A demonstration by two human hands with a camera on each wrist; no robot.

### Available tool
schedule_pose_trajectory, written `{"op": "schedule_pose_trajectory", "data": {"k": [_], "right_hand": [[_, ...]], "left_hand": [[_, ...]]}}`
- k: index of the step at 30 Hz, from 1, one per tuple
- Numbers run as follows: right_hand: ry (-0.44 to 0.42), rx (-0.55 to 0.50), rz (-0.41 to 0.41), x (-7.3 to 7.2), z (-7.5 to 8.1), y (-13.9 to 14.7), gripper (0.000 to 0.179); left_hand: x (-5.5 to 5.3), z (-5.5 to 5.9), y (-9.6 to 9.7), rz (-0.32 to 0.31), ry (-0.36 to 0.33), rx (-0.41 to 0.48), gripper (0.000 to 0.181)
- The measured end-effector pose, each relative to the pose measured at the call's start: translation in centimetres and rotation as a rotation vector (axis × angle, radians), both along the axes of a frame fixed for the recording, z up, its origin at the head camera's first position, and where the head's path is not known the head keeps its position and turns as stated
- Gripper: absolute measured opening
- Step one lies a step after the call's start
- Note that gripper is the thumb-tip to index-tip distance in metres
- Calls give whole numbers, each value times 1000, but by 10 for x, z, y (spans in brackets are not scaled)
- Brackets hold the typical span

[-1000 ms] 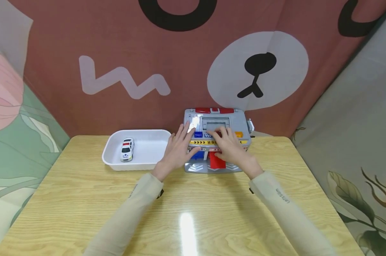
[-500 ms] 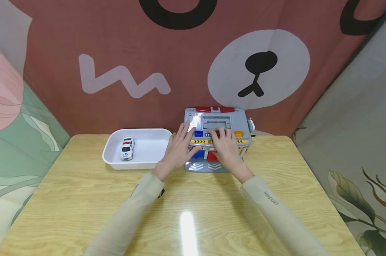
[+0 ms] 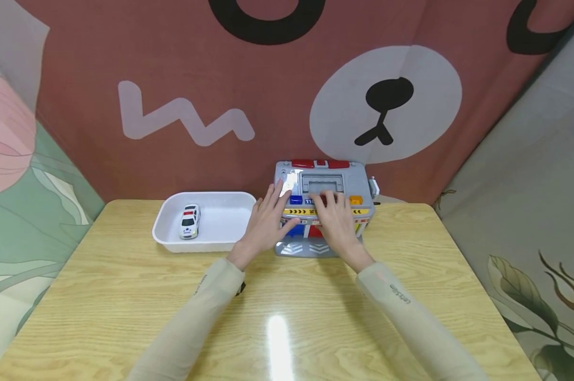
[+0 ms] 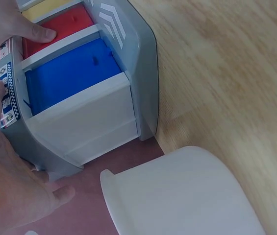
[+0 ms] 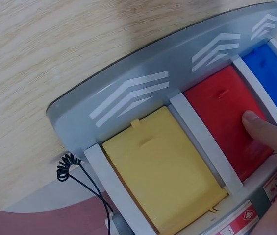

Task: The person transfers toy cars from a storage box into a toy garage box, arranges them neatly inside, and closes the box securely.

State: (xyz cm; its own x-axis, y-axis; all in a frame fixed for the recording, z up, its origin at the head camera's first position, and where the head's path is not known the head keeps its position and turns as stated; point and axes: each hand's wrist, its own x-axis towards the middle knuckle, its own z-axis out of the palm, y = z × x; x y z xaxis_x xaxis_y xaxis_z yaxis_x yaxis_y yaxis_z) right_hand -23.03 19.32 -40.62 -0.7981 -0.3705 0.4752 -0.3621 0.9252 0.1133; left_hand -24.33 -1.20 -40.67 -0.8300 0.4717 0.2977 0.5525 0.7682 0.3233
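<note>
A grey toy garage (image 3: 322, 182) stands at the table's far edge, with a blue door (image 4: 72, 73), a red door (image 5: 226, 117) and a yellow door (image 5: 160, 166) on its front, all closed. My left hand (image 3: 265, 219) rests with straight fingers on the garage's left side and top. My right hand (image 3: 336, 219) lies over the top front, and its thumb (image 5: 265, 129) presses on the red door. A white toy police car (image 3: 189, 221) lies in a white tray (image 3: 210, 244) left of the garage.
The wooden table (image 3: 125, 296) stretches toward me from the garage and tray. A black coiled cord (image 5: 69, 169) hangs at the garage's right side. A printed fabric backdrop (image 3: 172, 79) stands close behind the table's far edge.
The red door, folded down and open a second ago, is now closed under my right thumb. My right hand shifted slightly left. The left hand stayed in place.
</note>
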Motion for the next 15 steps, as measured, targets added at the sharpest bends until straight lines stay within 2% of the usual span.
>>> {"op": "schedule_pose_trajectory", "data": {"k": [15], "right_hand": [[-8, 21, 1, 0, -2, 1, 79]], "left_hand": [[0, -3, 0, -6, 25, 3, 74]]}}
